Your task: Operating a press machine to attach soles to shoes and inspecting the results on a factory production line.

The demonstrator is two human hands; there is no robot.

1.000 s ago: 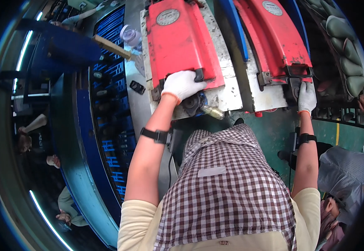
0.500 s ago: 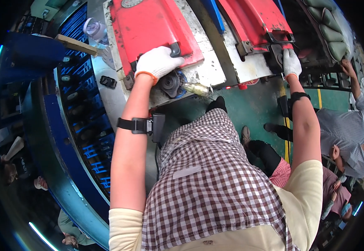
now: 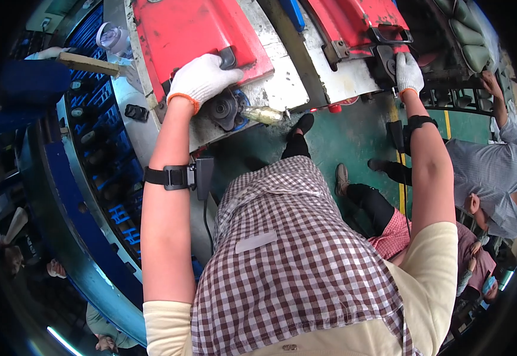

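Observation:
My left hand (image 3: pixel 204 80), in a white knit glove with an orange cuff, is closed around a black handle (image 3: pixel 227 57) at the front of the left red cover (image 3: pixel 196 35). Just below it sits a dark round metal fitting (image 3: pixel 221 108) with a blue part behind. My right hand (image 3: pixel 409 72), also gloved, has its fingers curled at the front of the right red cover (image 3: pixel 353 21), beside a black latch-like plate (image 3: pixel 384 64) and under a second black handle (image 3: pixel 391 37). What those fingers grip is hidden.
A clear bulb-like object (image 3: pixel 263 114) hangs at the bench edge (image 3: pixel 288 77). A small black part (image 3: pixel 136 112) lies left, near a clear container (image 3: pixel 113 39). Co-workers stand right, one in a grey shirt (image 3: pixel 490 172). Dark green padded pieces (image 3: pixel 467 35) are stacked far right.
The whole view has shifted, so the covers and bench sit slightly farther left and higher. Both hands keep their places on the two covers.

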